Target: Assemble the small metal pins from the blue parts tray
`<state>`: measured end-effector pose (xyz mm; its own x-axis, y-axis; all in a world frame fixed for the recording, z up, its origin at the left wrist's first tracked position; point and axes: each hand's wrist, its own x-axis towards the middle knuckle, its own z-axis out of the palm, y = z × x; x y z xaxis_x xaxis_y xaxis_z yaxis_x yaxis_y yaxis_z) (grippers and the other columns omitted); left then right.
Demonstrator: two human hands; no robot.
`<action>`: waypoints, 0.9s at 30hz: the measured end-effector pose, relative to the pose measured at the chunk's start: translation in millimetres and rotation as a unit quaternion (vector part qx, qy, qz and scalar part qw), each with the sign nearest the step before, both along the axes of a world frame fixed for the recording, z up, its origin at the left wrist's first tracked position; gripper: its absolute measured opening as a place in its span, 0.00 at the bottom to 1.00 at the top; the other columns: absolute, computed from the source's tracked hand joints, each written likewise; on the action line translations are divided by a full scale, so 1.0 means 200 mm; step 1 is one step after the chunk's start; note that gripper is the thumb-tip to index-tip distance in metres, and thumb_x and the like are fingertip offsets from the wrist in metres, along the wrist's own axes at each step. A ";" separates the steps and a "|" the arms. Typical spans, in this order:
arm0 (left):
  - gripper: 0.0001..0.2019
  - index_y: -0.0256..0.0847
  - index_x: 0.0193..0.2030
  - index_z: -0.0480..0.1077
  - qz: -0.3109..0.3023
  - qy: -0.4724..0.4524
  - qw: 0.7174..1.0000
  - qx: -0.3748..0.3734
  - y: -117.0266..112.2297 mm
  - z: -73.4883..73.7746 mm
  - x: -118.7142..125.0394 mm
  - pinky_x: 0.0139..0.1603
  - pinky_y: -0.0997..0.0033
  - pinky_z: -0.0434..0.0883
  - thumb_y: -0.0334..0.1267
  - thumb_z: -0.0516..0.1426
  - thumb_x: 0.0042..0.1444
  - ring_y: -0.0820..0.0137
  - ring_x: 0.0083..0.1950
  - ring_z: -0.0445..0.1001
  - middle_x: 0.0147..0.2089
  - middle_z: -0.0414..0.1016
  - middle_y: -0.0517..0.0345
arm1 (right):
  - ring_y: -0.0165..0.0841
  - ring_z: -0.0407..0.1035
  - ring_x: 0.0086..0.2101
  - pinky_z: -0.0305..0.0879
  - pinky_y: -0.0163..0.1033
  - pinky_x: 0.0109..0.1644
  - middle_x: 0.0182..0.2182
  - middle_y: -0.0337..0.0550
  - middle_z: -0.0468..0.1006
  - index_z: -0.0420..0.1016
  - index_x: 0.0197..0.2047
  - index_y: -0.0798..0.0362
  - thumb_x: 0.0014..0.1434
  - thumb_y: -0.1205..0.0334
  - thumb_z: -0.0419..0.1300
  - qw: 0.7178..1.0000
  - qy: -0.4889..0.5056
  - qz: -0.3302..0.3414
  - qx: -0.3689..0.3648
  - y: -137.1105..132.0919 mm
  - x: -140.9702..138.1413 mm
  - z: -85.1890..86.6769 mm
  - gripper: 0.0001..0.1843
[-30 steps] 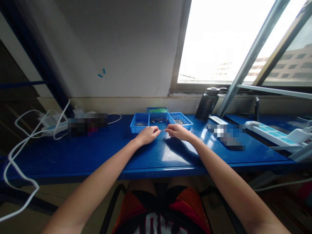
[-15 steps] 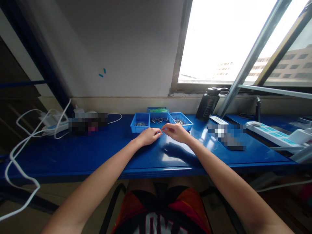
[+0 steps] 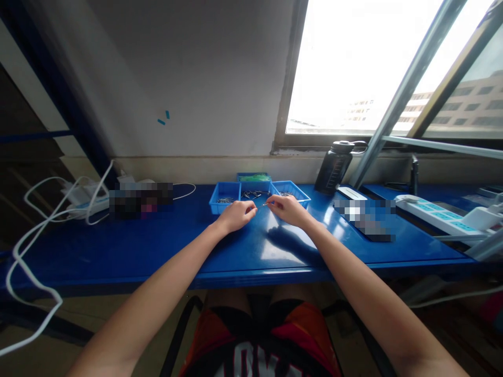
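Note:
My right hand [image 3: 288, 208] pinches a small, thin metal piece [image 3: 265, 204] that points left from its fingertips. Just across a narrow gap, my left hand [image 3: 237, 215] has thumb and fingers pressed together; anything between them is too small to make out. Both hands are over the front of a group of blue bins. The left blue bin [image 3: 212, 204] and the right blue bin [image 3: 302, 198] hold small metal parts. Between them lie more loose metal parts [image 3: 253, 194]. Behind, a blue bin [image 3: 238, 178] contains green material [image 3: 257, 178].
The blue table [image 3: 165, 251] runs along the wall below a window. A black bottle [image 3: 334, 167] stands at the back right, near a metal post. Power strips [image 3: 436, 217] lie at both sides, with white cables [image 3: 37, 272] at the left. Blurred items lie on both sides.
My hands, close together at the fingertips before, have parted slightly. The thin metal piece now shows at my right fingertips. The camera view has shifted a little.

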<state>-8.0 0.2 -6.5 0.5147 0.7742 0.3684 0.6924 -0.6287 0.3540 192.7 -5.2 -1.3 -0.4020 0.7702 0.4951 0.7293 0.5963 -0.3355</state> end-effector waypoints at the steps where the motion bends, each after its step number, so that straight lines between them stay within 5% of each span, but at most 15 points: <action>1: 0.15 0.39 0.36 0.70 0.009 0.001 1.000 0.008 -0.01 0.01 0.00 0.28 0.75 0.60 0.44 0.46 0.55 0.71 0.29 0.68 0.28 0.72 0.57 | 0.25 0.58 0.20 0.52 0.30 0.27 0.17 0.36 0.66 0.73 0.36 0.54 0.54 0.60 0.51 1.000 -0.011 -0.004 -0.007 0.01 0.00 -0.01 0.12; 6: 0.14 0.41 0.39 0.69 0.012 0.005 0.998 0.060 -0.05 0.03 0.03 0.31 0.75 0.62 0.43 0.46 0.56 0.70 0.32 0.69 0.32 0.73 0.56 | 0.24 0.58 0.20 0.52 0.30 0.27 0.17 0.36 0.68 0.74 0.35 0.54 0.53 0.61 0.53 0.997 -0.041 0.025 -0.067 0.01 -0.02 -0.04 0.10; 16: 0.15 0.43 0.49 0.67 -0.076 0.057 0.992 0.084 -0.09 0.02 0.06 0.40 0.74 0.65 0.39 0.46 0.57 0.69 0.42 0.70 0.43 0.72 0.55 | 0.23 0.54 0.20 0.49 0.29 0.24 0.17 0.35 0.64 0.69 0.25 0.57 0.51 0.61 0.53 0.994 -0.034 0.055 -0.083 0.00 -0.03 -0.05 0.09; 27: 0.13 0.40 0.38 0.70 0.032 0.056 0.996 0.061 -0.08 0.04 0.05 0.38 0.72 0.64 0.40 0.46 0.56 0.67 0.38 0.71 0.36 0.73 0.53 | 0.25 0.60 0.21 0.54 0.31 0.27 0.18 0.37 0.69 0.74 0.32 0.53 0.52 0.57 0.54 0.997 -0.005 -0.013 -0.073 0.03 0.01 -0.03 0.11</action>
